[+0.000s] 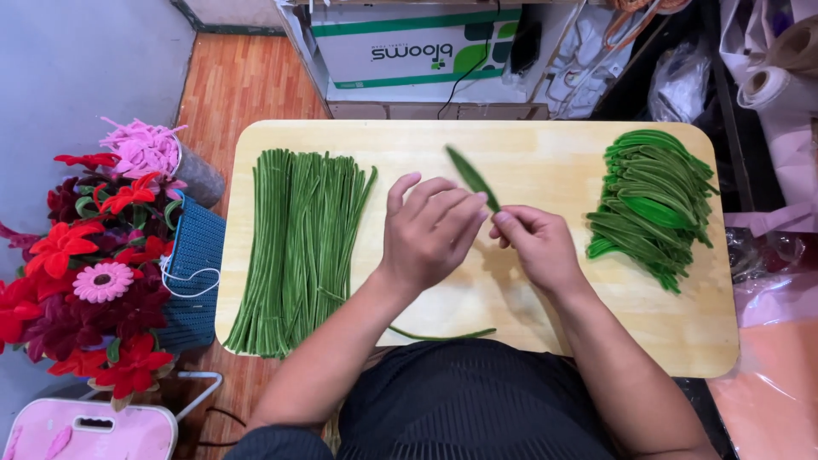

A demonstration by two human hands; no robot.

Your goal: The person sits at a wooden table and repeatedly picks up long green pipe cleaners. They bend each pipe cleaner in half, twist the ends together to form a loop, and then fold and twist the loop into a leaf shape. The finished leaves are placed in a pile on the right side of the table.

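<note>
— What do you have in front of you?

— I'm looking down on a pale wooden desk [528, 153]. My left hand [430, 230] and right hand [537, 243] meet near its middle, and between them I hold one green pipe-cleaner stem [471, 177]. Its far end is bent into a narrow leaf-shaped loop that points away from me and up to the left.

— How is each grip?

— The left grip is curled over the stem, fingertips pinching it just below the loop. The right grip is clenched on the same stem from the right side, thumb and forefinger touching the left fingertips. The stem's tail runs under my left wrist and shows again as a thin green curve at the near edge of the desk.

— And around the hands?

— On the left of the desk lies a thick bundle of straight green stems [298, 251], running from near to far. On the right sits a pile of finished green leaf loops [652, 204], well apart from my right hand. Off the desk to the left stands a bouquet of red and pink fuzzy flowers [89, 273], just beside a blue knitted basket [194, 264]. A white and green cardboard box [409, 43] sits beyond the far edge.
</note>
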